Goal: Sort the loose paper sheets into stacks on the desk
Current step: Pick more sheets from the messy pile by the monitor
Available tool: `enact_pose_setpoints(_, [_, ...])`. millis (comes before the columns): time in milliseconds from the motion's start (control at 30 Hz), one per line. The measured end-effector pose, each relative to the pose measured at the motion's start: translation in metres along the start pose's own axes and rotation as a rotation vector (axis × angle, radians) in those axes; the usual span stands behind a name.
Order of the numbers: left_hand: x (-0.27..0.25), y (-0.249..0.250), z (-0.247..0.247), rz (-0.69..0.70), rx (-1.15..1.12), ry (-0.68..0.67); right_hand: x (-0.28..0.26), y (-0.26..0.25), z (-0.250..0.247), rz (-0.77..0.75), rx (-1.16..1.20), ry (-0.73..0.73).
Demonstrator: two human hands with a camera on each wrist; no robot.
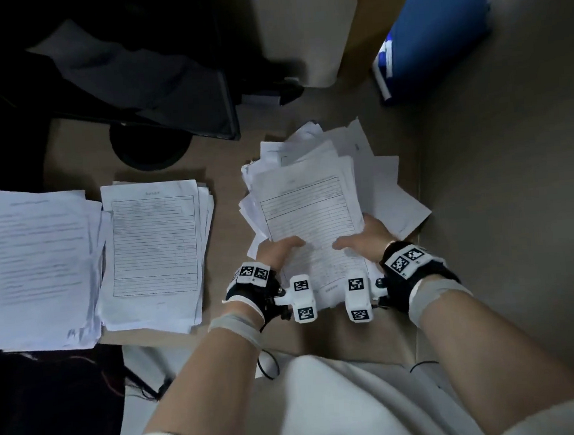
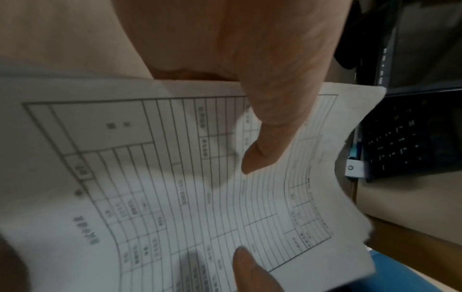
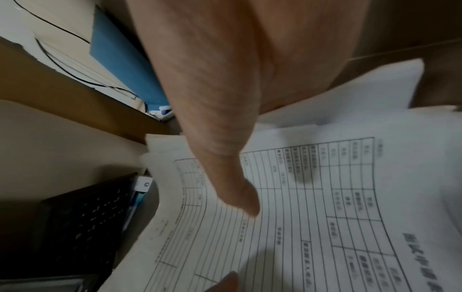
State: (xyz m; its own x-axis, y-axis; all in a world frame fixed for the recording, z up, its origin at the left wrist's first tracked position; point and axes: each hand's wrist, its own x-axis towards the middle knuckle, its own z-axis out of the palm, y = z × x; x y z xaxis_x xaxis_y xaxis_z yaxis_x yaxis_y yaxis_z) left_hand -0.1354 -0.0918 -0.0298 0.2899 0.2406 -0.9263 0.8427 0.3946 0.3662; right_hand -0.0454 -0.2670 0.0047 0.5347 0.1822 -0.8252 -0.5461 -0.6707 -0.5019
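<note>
A messy pile of loose paper sheets (image 1: 336, 158) lies on the desk's right part. On top of it is a sheet printed with a ruled form (image 1: 307, 212), held at its near end by both hands. My left hand (image 1: 281, 248) pinches its left side, with the thumb (image 2: 262, 150) on top of the form sheet (image 2: 175, 197). My right hand (image 1: 366, 235) pinches the right side, thumb (image 3: 237, 193) pressing on the form sheet (image 3: 312, 217). The fingers underneath are hidden. Two sorted stacks sit to the left: a form stack (image 1: 154, 251) and a text-page stack (image 1: 39, 267).
A dark monitor (image 1: 138, 91) on a round base (image 1: 149, 149) stands behind the stacks, with a black keyboard (image 2: 405, 142) nearby. A blue folder (image 1: 436, 34) leans at the back right. A grey partition (image 1: 517, 199) bounds the right side. Bare desk (image 1: 228, 187) separates the pile from the form stack.
</note>
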Motion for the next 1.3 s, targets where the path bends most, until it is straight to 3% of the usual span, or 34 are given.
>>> enact_pose_setpoints(100, [0.002, -0.001, 0.000, 0.004, -0.023, -0.010, 0.006, 0.010, 0.005, 0.050, 0.035, -0.032])
enact_pose_setpoints(200, [0.007, 0.002, 0.002, -0.017, -0.011, 0.045, 0.013, 0.010, 0.000, 0.022, -0.036, 0.121])
enact_pose_setpoints(267, [0.023, 0.000, 0.002, -0.038, 0.032, 0.111, 0.023, 0.003, -0.009, -0.036, -0.075, 0.146])
enact_pose_setpoints(467, [0.016, 0.032, 0.007, -0.067, 0.112, 0.267, 0.073, -0.010, -0.031, 0.054, -0.495, 0.088])
enact_pose_setpoints(600, [0.035, 0.028, 0.007, -0.062, 0.089, 0.375, 0.076, -0.021, -0.044, 0.086, -0.503, 0.106])
enact_pose_setpoints(800, [0.026, 0.030, 0.017, -0.068, -0.020, 0.379, 0.066, -0.027, -0.038, 0.062, -0.559, 0.155])
enact_pose_setpoints(1000, [0.022, 0.023, 0.005, -0.043, -0.105, 0.419, 0.063, -0.022, -0.030, 0.066, -0.453, 0.270])
enact_pose_setpoints(1167, [0.016, 0.012, -0.003, -0.008, -0.105, 0.324, 0.053, -0.022, -0.013, 0.151, -0.386, 0.129])
enact_pose_setpoints(1300, [0.016, 0.003, -0.011, 0.021, -0.092, 0.263, 0.043, -0.009, 0.007, -0.001, -0.118, 0.079])
